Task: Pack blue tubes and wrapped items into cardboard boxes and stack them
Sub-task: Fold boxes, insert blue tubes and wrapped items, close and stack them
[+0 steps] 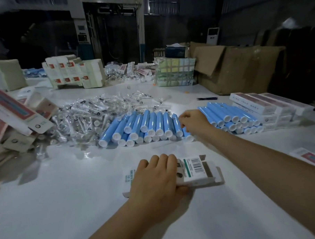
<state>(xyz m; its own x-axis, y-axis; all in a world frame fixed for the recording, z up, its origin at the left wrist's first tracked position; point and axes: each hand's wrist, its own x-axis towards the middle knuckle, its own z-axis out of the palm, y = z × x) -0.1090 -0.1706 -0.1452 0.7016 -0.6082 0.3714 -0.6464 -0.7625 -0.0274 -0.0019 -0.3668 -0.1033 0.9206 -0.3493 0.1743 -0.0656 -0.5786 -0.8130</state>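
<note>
So the left hand [156, 180] was clamped over a small open box [195, 172] on the white worktop [66, 204], fingers curled across the top and thumb under the near edge, open flap end pointing right. Landmark here is the near pile of blue tubes [146, 128], sitting just beyond that box. The right hand [193, 122] was at the right end of that pile, fingers bent down onto the end tube; looked like a grip closing on it, though I couldn't see the fingertips well enough to swear it had it pinched. Left of the pile was the heap of wrapped items [91, 115], right of it a second tube pile [230, 118], then finished boxes [260, 105] stacked beyond.

My take: peel one tube off the edge so the rest don't roll, keep the box pinned flat, slide the tube in cap-first along its length.
</note>
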